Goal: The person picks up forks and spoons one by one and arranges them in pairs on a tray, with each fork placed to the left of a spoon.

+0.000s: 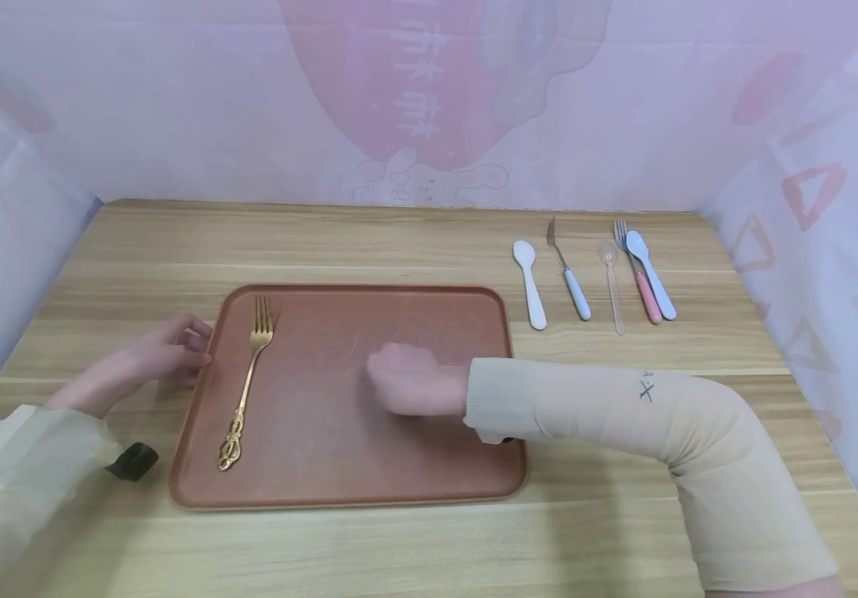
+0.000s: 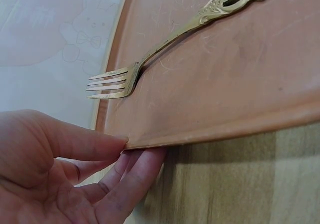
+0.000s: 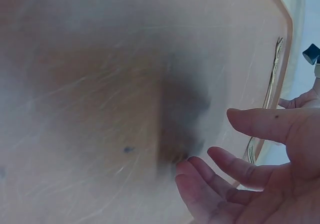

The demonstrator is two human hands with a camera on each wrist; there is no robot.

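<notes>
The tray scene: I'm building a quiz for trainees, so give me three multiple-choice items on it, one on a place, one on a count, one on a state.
1. Where does the gold fork lie?
A. on the tray's left side
B. on the table beside the spoons
C. in the right hand

2. How many utensils lie in the row right of the tray?
A. three
B. five
C. seven

3. What does the left hand do?
A. pinches the tray's edge
B. holds the fork
C. lies flat on the table

Answers:
1. A, it lies near the tray's left rim.
2. B, two spoons, two forks and a clear spoon.
3. A, the left wrist view shows thumb above, fingers below.
</notes>
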